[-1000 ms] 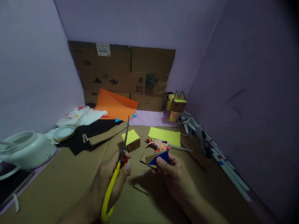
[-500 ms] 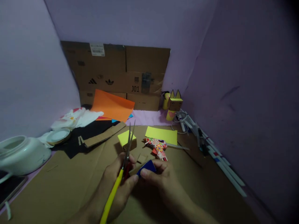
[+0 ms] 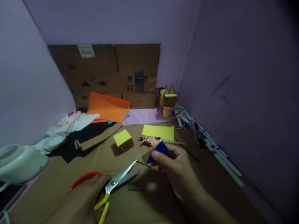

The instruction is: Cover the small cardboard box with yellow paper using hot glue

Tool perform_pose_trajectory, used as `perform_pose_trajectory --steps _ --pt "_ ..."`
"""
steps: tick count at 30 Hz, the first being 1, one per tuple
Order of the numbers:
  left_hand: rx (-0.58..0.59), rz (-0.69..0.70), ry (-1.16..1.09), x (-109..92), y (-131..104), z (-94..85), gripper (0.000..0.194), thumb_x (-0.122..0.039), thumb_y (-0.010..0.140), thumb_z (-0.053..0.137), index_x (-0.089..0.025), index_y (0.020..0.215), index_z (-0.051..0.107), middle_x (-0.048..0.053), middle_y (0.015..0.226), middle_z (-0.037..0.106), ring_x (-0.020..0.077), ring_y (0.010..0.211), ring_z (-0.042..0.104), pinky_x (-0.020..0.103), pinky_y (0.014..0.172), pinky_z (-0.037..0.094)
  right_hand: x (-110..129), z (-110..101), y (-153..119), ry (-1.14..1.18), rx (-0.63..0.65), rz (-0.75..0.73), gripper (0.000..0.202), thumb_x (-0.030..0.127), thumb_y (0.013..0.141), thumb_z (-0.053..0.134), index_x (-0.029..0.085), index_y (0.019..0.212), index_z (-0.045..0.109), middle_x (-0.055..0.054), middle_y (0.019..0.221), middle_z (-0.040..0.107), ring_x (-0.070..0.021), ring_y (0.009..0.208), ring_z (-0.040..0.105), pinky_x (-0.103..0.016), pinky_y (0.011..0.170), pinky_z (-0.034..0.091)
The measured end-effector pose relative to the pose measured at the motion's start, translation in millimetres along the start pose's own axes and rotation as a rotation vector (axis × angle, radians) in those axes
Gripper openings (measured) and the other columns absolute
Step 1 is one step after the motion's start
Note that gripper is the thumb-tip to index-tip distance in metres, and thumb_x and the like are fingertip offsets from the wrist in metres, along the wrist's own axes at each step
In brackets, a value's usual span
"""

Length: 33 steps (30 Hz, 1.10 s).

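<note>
My left hand is closed on the scissors, whose handles are red and yellow. Their blades are slightly parted and point up and to the right, over the cardboard mat. My right hand pinches a small blue piece with bare cardboard showing on its left side, thumb on the blue face. Just behind that piece lies a floral-patterned glue gun, partly covered by it. A small box with a yellow top sits between and beyond the hands.
A yellow sheet and cardboard strips lie farther back. Orange paper leans before a standing cardboard panel. A white pot is at the left, a cardboard figure at the back, white strips at the right.
My hands have separated. The left moved left and down with the scissors, which now lie lower and point rightward; the right lifted the blue piece up and right. The view shifted slightly.
</note>
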<state>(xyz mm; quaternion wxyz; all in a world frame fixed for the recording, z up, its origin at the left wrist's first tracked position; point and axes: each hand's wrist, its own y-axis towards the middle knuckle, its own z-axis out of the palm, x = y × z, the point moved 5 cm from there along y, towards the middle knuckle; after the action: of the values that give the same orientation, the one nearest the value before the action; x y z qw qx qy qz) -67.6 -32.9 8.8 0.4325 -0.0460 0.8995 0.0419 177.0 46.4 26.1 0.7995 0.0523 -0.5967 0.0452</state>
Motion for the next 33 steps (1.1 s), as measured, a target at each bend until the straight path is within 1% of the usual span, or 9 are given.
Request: perform_pose_trajectory --steps 3,6,8,12,17,21,25,28,33 --pt "0.153 0.059 0.261 2 -1 -1.8 0.051 -0.017 0.061 0.065 -0.035 0.108 0.064 0.002 0.11 0.066 0.0295 0.099 0.06 0.03 0.076 0.049 -14 19 -7 -0.106 0.164 0.138 0.018 0.027 0.059 0.07 0.014 0.053 0.061 0.003 0.047 0.052 -0.0078 0.044 0.043 -0.021 0.044 0.034" --pt "0.1 0.083 0.207 -23 7 -8.3 0.04 -0.027 0.058 0.069 -0.031 0.098 0.071 0.006 0.107 0.068 0.0332 0.098 0.06 0.032 0.075 0.05 -28 35 -16 -0.174 0.303 0.252 0.014 0.023 0.059 0.066 0.014 0.052 0.06 0.004 0.046 0.048 -0.0066 0.042 0.038 -0.02 0.042 0.028" --pt "0.006 -0.005 0.086 -42 14 -6.8 0.026 -0.031 0.06 0.068 -0.028 0.084 0.075 0.008 0.089 0.073 0.0315 0.079 0.065 0.033 0.065 0.052 -33 40 -20 -0.246 0.373 0.275 0.011 0.017 0.061 0.062 0.014 0.051 0.059 0.005 0.044 0.044 -0.0058 0.042 0.034 -0.02 0.04 0.023" --pt "0.169 -0.049 -0.278 -70 19 35.1 0.02 -0.022 0.06 0.064 -0.023 0.077 0.074 0.004 0.067 0.069 0.0218 0.062 0.062 0.026 0.053 0.047 -39 42 -23 -0.334 0.43 0.291 0.012 0.009 0.058 0.058 0.014 0.048 0.055 0.007 0.044 0.036 -0.0047 0.043 0.026 -0.02 0.04 0.019" --pt "0.217 -0.209 -0.512 -58 21 66.5 0.005 -0.013 0.057 0.064 -0.016 0.06 0.063 0.0 0.054 0.06 0.0124 0.049 0.052 0.019 0.045 0.038 -40 39 -22 -0.371 0.417 0.301 0.017 0.011 0.058 0.06 0.014 0.045 0.05 0.008 0.045 0.033 -0.0044 0.044 0.025 -0.019 0.039 0.017" --pt "0.195 -0.228 -0.621 -49 24 63.3 0.015 -0.023 0.061 0.07 -0.015 0.062 0.057 -0.004 0.048 0.054 0.0064 0.04 0.043 0.015 0.04 0.031 -37 40 -20 -0.178 0.408 0.324 0.01 0.017 0.057 0.068 0.012 0.053 0.06 0.007 0.046 0.043 -0.0048 0.044 0.033 -0.018 0.042 0.026" --pt "0.192 -0.258 -0.64 -45 26 60.5 0.025 -0.033 0.063 0.071 -0.015 0.067 0.054 -0.005 0.043 0.052 0.0056 0.035 0.041 0.015 0.036 0.03 -35 41 -18 0.043 0.359 0.335 0.025 0.032 0.06 0.072 0.012 0.074 0.072 -0.001 0.06 0.062 -0.0104 0.054 0.053 -0.023 0.055 0.041" --pt "0.195 -0.236 -0.624 -46 28 60.1 0.025 -0.033 0.063 0.071 -0.015 0.069 0.055 -0.005 0.041 0.052 0.0061 0.034 0.043 0.015 0.035 0.033 -38 38 -17 0.052 0.269 0.362 0.026 0.033 0.058 0.075 0.014 0.076 0.074 -0.002 0.062 0.065 -0.0115 0.057 0.056 -0.023 0.057 0.043" --pt "0.215 -0.21 -0.643 -48 28 61.2 0.025 -0.032 0.063 0.071 -0.015 0.068 0.054 -0.004 0.042 0.054 0.0063 0.035 0.044 0.015 0.034 0.035 -36 37 -17 0.036 0.26 0.345 0.02 0.029 0.059 0.075 0.016 0.074 0.076 -0.002 0.061 0.068 -0.0084 0.051 0.054 -0.02 0.052 0.041"
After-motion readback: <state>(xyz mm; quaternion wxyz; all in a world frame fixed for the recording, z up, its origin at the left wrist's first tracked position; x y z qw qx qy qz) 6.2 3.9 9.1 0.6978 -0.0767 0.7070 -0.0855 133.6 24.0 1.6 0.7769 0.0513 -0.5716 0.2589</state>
